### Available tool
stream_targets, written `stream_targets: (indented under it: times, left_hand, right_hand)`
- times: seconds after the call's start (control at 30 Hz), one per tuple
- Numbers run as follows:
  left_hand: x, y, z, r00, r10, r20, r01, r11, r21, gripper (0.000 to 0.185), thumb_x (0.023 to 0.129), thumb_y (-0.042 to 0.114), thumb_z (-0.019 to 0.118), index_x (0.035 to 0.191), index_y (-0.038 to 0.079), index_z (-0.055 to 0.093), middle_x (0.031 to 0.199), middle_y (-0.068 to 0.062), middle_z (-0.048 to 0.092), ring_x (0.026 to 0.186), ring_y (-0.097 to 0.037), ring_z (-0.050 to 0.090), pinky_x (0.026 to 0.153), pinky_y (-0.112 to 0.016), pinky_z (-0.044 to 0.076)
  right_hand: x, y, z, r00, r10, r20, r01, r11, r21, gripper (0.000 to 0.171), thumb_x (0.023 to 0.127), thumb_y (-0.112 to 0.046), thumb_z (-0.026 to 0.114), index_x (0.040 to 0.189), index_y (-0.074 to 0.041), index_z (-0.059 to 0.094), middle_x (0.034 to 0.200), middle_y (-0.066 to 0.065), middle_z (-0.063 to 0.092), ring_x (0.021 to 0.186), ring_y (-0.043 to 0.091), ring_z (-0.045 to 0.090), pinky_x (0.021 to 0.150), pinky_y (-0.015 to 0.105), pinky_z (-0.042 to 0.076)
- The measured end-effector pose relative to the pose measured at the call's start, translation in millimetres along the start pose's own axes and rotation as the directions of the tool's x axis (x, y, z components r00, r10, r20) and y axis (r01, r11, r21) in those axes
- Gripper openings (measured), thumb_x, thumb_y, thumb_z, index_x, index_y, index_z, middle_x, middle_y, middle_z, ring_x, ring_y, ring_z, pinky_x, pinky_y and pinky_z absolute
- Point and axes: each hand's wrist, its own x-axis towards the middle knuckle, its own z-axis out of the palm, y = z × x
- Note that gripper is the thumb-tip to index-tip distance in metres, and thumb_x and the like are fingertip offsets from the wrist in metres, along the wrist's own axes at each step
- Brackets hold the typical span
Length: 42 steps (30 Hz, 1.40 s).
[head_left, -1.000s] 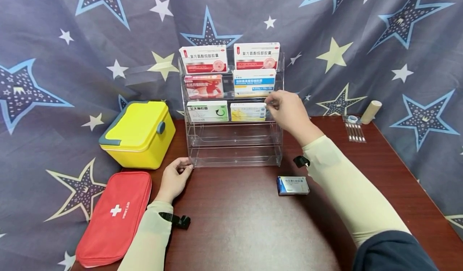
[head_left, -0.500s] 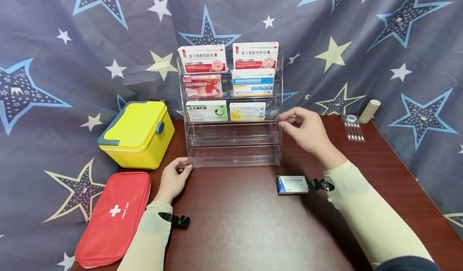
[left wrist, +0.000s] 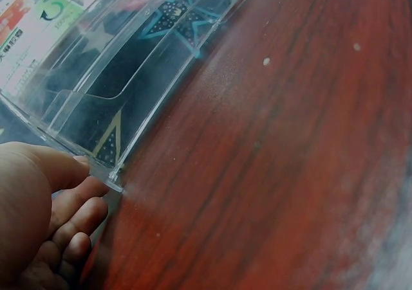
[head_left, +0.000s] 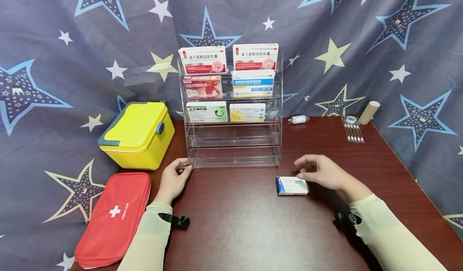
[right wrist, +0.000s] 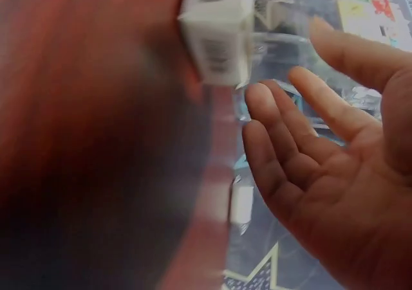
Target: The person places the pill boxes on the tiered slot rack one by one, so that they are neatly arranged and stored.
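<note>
A dark reddish-brown wooden table carries a clear acrylic tiered rack at its back middle. Left of it sits a yellow lidded case, with a red first-aid pouch nearer. A small blue-and-white medicine box lies in front of the rack. Back right lie a small vial, cotton swabs and a bandage roll.

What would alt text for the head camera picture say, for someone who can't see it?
A person's right hand hovers open just above a small blue-and-white box on a dark wooden table, while the left hand touches the bottom corner of a clear acrylic rack holding six medicine boxes. A yellow case and red first-aid pouch lie left.
</note>
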Motion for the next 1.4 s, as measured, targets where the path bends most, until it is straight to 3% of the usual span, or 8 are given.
stream_targets:
  times: [0.1,0.23,0.5,0.6,0.83,1.07,1.2,1.4]
  left_hand:
    - [0.4,0.1,-0.9,1.0,-0.003,0.001,0.003,1.0,-0.006,0.02,0.1,0.011,0.073,0.118,0.004,0.072,0.108,-0.01,0.075,0.098,-0.021,0.067,0.084,-0.021,0.047]
    - [0.8,-0.8,-1.0,1.0,-0.015,0.003,0.015,1.0,-0.014,0.019,0.1,0.011,0.073,0.118,0.004,0.073,0.107,-0.01,0.075,0.098,-0.02,0.067,0.084,-0.02,0.047]
    - [0.2,-2.1,0.2,1.0,-0.01,0.006,0.01,1.0,-0.026,0.02,0.1,0.01,0.073,0.119,0.004,0.073,0.11,-0.011,0.075,0.098,-0.02,0.067,0.084,-0.02,0.047]
    - [-0.4,-2.4,0.1,1.0,-0.009,0.003,0.009,0.999,-0.031,0.02,0.1,0.009,0.072,0.119,0.003,0.073,0.11,-0.012,0.075,0.098,-0.023,0.067,0.084,-0.021,0.046]
    - [-0.6,-3.8,0.5,1.0,0.007,-0.005,-0.007,1.0,-0.011,0.02,0.1,0.01,0.072,0.119,0.003,0.073,0.111,-0.012,0.075,0.097,-0.019,0.067,0.084,-0.021,0.047]
    - [-0.6,-2.1,-0.4,1.0,0.002,-0.011,-0.002,1.0,-0.002,0.019,0.1,0.01,0.073,0.118,0.004,0.073,0.109,-0.011,0.075,0.098,-0.019,0.067,0.083,-0.02,0.047]
    - [-0.3,-1.6,0.0,1.0,-0.005,0.0,0.005,1.0,-0.009,0.02,0.1,0.011,0.073,0.118,0.005,0.073,0.11,-0.01,0.075,0.099,-0.02,0.067,0.084,-0.02,0.047]
    - [-0.3,-1.4,-0.4,1.0,-0.004,0.006,0.004,1.0,-0.013,0.019,0.1,0.011,0.072,0.118,0.005,0.073,0.111,-0.009,0.075,0.099,-0.02,0.067,0.084,-0.02,0.047]
  right_hand:
    - [-9,10,2,0.997,-0.009,0.073,0.008,1.0,0.016,0.045,0.088,-0.013,0.086,0.126,0.001,0.068,0.117,0.014,0.073,0.101,0.025,0.069,0.083,0.038,0.058]
    - [-16,20,3,0.995,-0.025,0.101,0.027,1.0,-0.016,0.055,0.083,-0.018,0.091,0.129,0.001,0.068,0.121,0.013,0.071,0.105,0.029,0.069,0.087,0.042,0.059]
    - [-20,26,5,0.992,-0.081,0.095,0.094,0.987,-0.131,0.04,0.08,-0.021,0.093,0.116,-0.013,0.078,0.105,-0.006,0.069,0.098,0.021,0.067,0.086,0.038,0.056]
    - [-21,26,6,0.993,-0.069,0.098,0.078,0.993,-0.091,0.038,0.08,-0.019,0.093,0.113,-0.014,0.075,0.102,-0.005,0.07,0.097,0.02,0.068,0.084,0.035,0.057]
    - [-22,28,7,0.99,-0.045,0.134,0.031,0.994,0.106,0.038,0.08,-0.009,0.092,0.11,-0.011,0.069,0.093,0.008,0.069,0.084,0.024,0.066,0.065,0.031,0.057]
    - [-20,16,4,0.994,-0.09,0.058,0.079,0.98,0.181,0.026,0.086,-0.009,0.087,0.106,-0.012,0.07,0.09,0.008,0.072,0.077,0.023,0.069,0.064,0.031,0.057]
    - [-17,-1,-2,0.993,-0.11,-0.049,0.116,0.983,0.145,0.025,0.086,-0.008,0.087,0.106,-0.015,0.073,0.091,0.003,0.073,0.081,0.022,0.068,0.069,0.031,0.056]
    - [-4,-35,-8,0.964,-0.141,-0.225,0.15,0.988,0.023,0.026,0.088,-0.009,0.087,0.109,-0.018,0.074,0.089,-0.001,0.074,0.079,0.018,0.07,0.065,0.028,0.054]
